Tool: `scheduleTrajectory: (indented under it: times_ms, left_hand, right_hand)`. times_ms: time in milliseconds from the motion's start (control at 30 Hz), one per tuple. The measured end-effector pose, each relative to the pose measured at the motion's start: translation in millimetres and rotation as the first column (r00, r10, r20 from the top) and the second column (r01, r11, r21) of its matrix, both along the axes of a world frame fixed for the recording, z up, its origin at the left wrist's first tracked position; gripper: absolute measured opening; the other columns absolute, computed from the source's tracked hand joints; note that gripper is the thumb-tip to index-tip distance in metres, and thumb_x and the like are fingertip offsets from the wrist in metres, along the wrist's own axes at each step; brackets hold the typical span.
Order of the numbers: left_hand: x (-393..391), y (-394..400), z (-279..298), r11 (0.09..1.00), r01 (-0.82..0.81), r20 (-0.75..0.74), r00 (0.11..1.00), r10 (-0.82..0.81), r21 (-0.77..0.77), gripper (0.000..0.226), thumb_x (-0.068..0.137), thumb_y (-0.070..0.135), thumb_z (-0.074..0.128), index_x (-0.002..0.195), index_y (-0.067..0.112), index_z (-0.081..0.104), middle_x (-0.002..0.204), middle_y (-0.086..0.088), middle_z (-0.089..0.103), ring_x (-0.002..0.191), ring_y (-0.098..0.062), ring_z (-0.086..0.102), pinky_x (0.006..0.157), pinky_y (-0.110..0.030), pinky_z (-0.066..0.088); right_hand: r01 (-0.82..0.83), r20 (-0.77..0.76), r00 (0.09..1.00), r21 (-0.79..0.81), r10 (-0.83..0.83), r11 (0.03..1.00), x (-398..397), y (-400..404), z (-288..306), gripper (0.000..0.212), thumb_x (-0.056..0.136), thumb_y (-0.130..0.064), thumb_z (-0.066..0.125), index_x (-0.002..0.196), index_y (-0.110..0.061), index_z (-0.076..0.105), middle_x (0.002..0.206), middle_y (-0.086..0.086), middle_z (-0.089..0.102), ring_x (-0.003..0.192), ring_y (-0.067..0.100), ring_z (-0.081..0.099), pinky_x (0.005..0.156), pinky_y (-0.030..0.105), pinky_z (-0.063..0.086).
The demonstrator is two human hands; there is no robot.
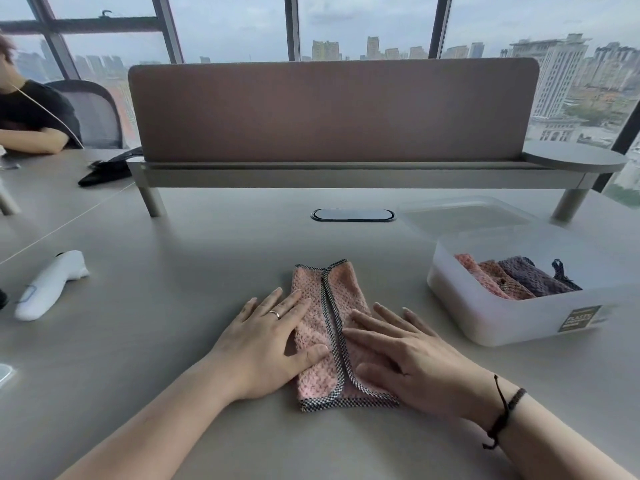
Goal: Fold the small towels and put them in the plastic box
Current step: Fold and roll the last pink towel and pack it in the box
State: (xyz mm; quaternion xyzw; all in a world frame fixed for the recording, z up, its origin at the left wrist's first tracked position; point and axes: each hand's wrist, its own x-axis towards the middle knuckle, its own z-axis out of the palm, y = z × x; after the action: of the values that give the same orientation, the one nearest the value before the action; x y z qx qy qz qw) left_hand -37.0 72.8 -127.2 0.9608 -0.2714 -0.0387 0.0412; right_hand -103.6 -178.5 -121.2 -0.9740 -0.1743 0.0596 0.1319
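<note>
Pressing flat, the left hand (266, 344) and right hand (408, 355) lie open on the pink towel (325, 327). The towel's long way points away from the person. The box (519, 320) sits to the towel's right, nearer the right hand, with maybe three folded towels (512, 278) inside.
</note>
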Motion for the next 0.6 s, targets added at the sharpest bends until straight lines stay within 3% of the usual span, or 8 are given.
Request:
scheduleTrajectory:
  times_ms: [133, 233, 333, 400, 500, 600]
  left_hand:
    - [4.9, 6.0, -1.1, 0.990, -0.005, 0.025, 1.000, 0.009, -0.144, 0.088, 0.082, 0.083, 0.022, 0.156, 0.038, 0.009, 0.164, 0.020, -0.002, 0.150, -0.002, -0.011, 0.125, -0.037, 0.000]
    - [3.4, 6.5, 2.9, 0.952, 0.114, 0.007, 0.993, -0.117, -0.285, 0.083, 0.084, 0.081, 0.036, 0.154, 0.041, 0.018, 0.163, 0.023, -0.004, 0.148, 0.006, -0.013, 0.125, -0.036, 0.002]
    - [-2.8, 5.9, 5.7, 0.928, 0.228, -0.036, 0.968, -0.250, -0.295, 0.083, 0.082, 0.079, 0.047, 0.153, 0.045, 0.020, 0.163, 0.022, -0.005, 0.146, 0.009, -0.015, 0.124, -0.032, -0.004]
    - [-6.4, 4.7, 4.8, 0.939, 0.263, -0.072, 0.956, -0.284, -0.223, 0.081, 0.082, 0.079, 0.046, 0.152, 0.049, 0.016, 0.162, 0.023, -0.006, 0.143, 0.012, -0.018, 0.123, -0.029, -0.008]
    - [-7.6, 3.1, 4.3, 0.953, 0.281, -0.107, 0.950, -0.293, -0.113, 0.082, 0.083, 0.081, 0.039, 0.152, 0.050, 0.007, 0.162, 0.024, -0.009, 0.140, 0.015, -0.023, 0.123, -0.031, -0.011]
    - [-7.9, 2.0, 6.2, 0.958, 0.282, -0.116, 0.951, -0.287, -0.059, 0.087, 0.082, 0.084, 0.035, 0.153, 0.049, -0.001, 0.160, 0.025, -0.015, 0.139, 0.014, -0.027, 0.122, -0.030, -0.014]
  right_hand:
    - [-0.077, 0.050, 0.996, 0.127, 0.071, 0.989, 5.2, -5.1, -5.2, 0.042, 0.100, -0.050, 0.039, 0.138, -0.065, 0.029, 0.157, -0.034, 0.013, 0.149, -0.003, -0.003, 0.124, 0.038, 0.007]
    - [-0.106, 0.101, 0.992, 0.274, 0.081, 0.956, 7.8, -10.4, -6.2, 0.048, 0.094, -0.024, 0.053, 0.128, -0.058, 0.053, 0.149, -0.033, 0.035, 0.147, -0.006, 0.014, 0.122, 0.032, 0.018]
    - [-0.100, 0.095, 0.993, 0.384, 0.068, 0.918, 6.9, -15.7, -4.7, 0.058, 0.075, -0.003, 0.051, 0.112, -0.043, 0.071, 0.138, -0.031, 0.051, 0.142, -0.009, 0.024, 0.119, 0.026, 0.026]
    - [-0.071, 0.025, 0.997, 0.406, 0.067, 0.911, 6.2, -17.9, -1.4, 0.058, 0.073, -0.002, 0.052, 0.108, -0.043, 0.072, 0.138, -0.032, 0.050, 0.142, -0.013, 0.021, 0.118, 0.022, 0.024]
    - [-0.120, -0.020, 0.991, 0.343, 0.135, 0.932, 5.4, -17.5, 2.7, 0.052, 0.076, -0.016, 0.060, 0.114, -0.051, 0.066, 0.145, -0.033, 0.041, 0.145, -0.011, 0.011, 0.120, 0.018, 0.014]
    - [-0.168, -0.021, 0.983, 0.267, 0.180, 0.949, 3.5, -16.7, 3.1, 0.054, 0.074, -0.027, 0.056, 0.116, -0.061, 0.061, 0.149, -0.035, 0.034, 0.147, -0.008, 0.005, 0.121, 0.025, 0.011]
